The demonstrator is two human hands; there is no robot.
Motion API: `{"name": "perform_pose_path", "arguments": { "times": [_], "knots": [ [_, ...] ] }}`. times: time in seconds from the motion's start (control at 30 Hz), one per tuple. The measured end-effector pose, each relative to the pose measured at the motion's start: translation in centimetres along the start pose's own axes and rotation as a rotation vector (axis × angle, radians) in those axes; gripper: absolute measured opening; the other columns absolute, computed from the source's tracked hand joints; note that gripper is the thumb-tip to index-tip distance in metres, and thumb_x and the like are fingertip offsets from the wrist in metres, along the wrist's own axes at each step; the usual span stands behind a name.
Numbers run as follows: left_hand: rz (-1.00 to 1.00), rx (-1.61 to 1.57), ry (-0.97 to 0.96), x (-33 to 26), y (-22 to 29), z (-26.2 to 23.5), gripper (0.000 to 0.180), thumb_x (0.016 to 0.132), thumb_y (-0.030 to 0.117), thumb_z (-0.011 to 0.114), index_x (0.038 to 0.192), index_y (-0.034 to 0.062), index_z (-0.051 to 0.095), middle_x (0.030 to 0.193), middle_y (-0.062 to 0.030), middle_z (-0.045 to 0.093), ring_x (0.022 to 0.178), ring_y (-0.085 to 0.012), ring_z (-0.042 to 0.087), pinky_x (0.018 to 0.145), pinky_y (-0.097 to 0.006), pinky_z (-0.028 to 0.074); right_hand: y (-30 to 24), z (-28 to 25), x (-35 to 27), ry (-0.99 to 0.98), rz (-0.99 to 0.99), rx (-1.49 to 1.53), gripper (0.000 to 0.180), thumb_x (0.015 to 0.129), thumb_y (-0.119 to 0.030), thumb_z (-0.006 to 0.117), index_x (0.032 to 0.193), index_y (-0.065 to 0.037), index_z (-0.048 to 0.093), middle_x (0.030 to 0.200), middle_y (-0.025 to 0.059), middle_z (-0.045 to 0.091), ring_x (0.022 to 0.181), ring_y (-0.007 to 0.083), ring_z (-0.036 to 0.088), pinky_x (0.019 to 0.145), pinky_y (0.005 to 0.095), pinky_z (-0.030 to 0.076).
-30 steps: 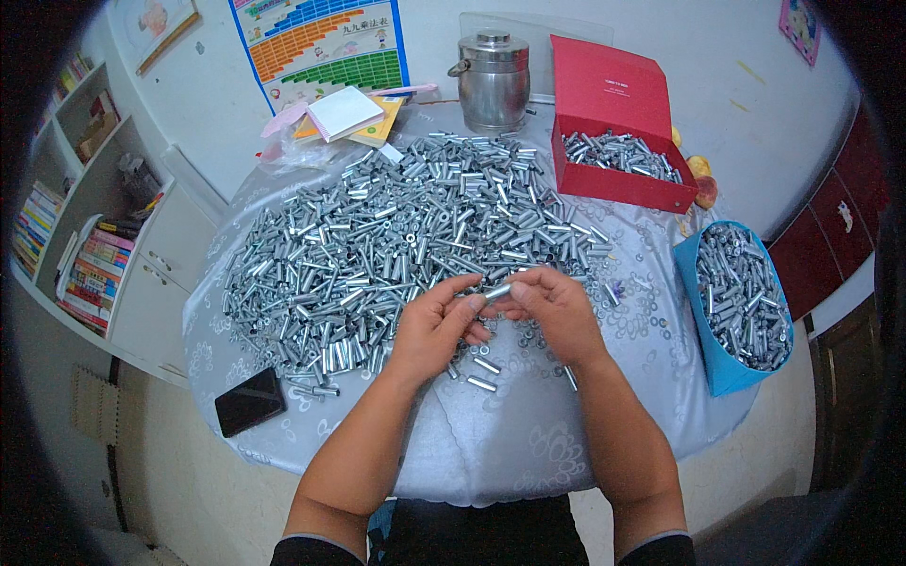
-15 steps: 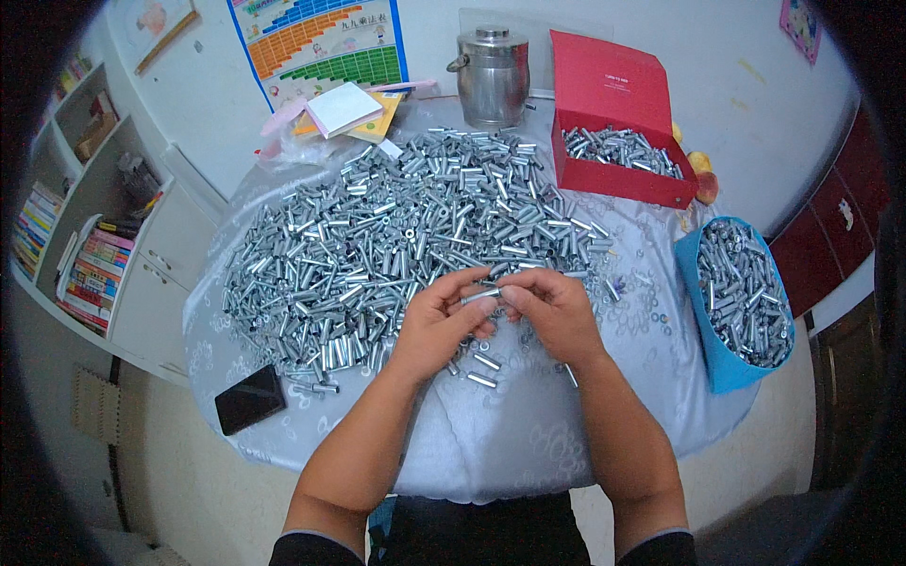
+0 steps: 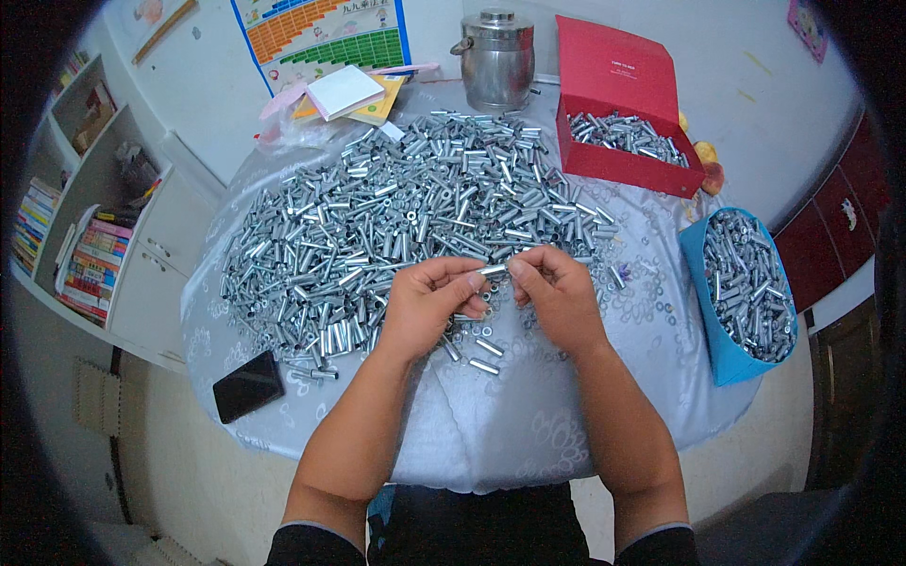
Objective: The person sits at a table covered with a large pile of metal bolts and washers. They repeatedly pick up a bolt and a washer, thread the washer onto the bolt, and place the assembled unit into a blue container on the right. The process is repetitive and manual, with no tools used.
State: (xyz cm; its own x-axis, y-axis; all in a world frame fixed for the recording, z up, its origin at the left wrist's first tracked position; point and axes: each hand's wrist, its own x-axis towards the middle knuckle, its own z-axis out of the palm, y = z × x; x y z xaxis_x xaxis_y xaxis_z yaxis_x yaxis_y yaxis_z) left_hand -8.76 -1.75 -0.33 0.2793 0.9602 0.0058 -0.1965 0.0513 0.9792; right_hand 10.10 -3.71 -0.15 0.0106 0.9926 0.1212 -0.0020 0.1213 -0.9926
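Between my two hands is a short shiny metal tube, lying nearly level above the near edge of a big pile. My left hand pinches its left end with thumb and fingers. The fingertips of my right hand are closed at its right end; whether they hold a second small part there is hidden. The pile is made of many similar metal tubes, spread over the table's middle and left. Just below my hands lie a few loose tubes and small metal rings.
A blue bin full of metal parts stands at the right. Behind it is an open red box with more tubes. A metal pot, papers and a dark phone also rest on the silvery tablecloth. Bookshelves flank the left.
My hands have drawn slightly apart, showing more of the tube between them. The whole view has shifted a little.
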Motion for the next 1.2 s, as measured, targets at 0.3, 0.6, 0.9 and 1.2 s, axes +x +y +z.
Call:
{"name": "perform_pose_path", "arguments": {
  "times": [0.3,0.6,0.9,1.2],
  "knots": [
    [0.022,-0.014,0.134,0.4,-0.1,-0.3,0.021,0.09,0.006,0.064,0.107,-0.0044,0.065,0.09,-0.0121,0.07,0.071,-0.0164,0.068,0.062,-0.027,0.057,1.8,-0.7,-0.1,-0.315,-0.288,-0.843,0.01,0.083,-0.019,0.065,0.087,-0.012,0.071,0.09,0.0105,0.062,0.088,0.0284,0.062,0.076,0.0397,0.05],
    [0.02,-0.007,0.139,0.5,-0.2,0.0,0.022,0.089,0.004,0.065,0.108,-0.0054,0.064,0.09,-0.012,0.07,0.072,-0.0157,0.067,0.063,-0.026,0.057,1.2,0.9,-0.3,-0.291,-0.256,-1.049,0.013,0.08,-0.02,0.07,0.09,-0.011,0.069,0.091,0.0088,0.06,0.089,0.0279,0.062,0.075,0.0399,0.051],
    [0.062,0.027,0.127,0.4,-0.6,0.1,0.022,0.088,0.0,0.064,0.109,-0.006,0.064,0.091,-0.0116,0.07,0.077,-0.0159,0.068,0.069,-0.026,0.056,1.1,1.1,-0.3,-0.293,-0.199,-0.962,0.013,0.078,-0.014,0.069,0.088,-0.007,0.065,0.092,0.0134,0.061,0.093,0.0329,0.061,0.08,0.0428,0.049],
    [0.089,0.025,0.068,0.2,-1.2,-0.1,0.022,0.09,0.0,0.061,0.112,-0.0067,0.062,0.093,-0.0135,0.07,0.081,-0.0162,0.069,0.072,-0.026,0.057,0.4,-0.9,-0.3,-0.13,0.054,-0.501,0.017,0.082,-0.008,0.066,0.099,-0.004,0.067,0.089,0.0118,0.07,0.076,0.0216,0.067,0.068,0.0322,0.052]
  ]
}}
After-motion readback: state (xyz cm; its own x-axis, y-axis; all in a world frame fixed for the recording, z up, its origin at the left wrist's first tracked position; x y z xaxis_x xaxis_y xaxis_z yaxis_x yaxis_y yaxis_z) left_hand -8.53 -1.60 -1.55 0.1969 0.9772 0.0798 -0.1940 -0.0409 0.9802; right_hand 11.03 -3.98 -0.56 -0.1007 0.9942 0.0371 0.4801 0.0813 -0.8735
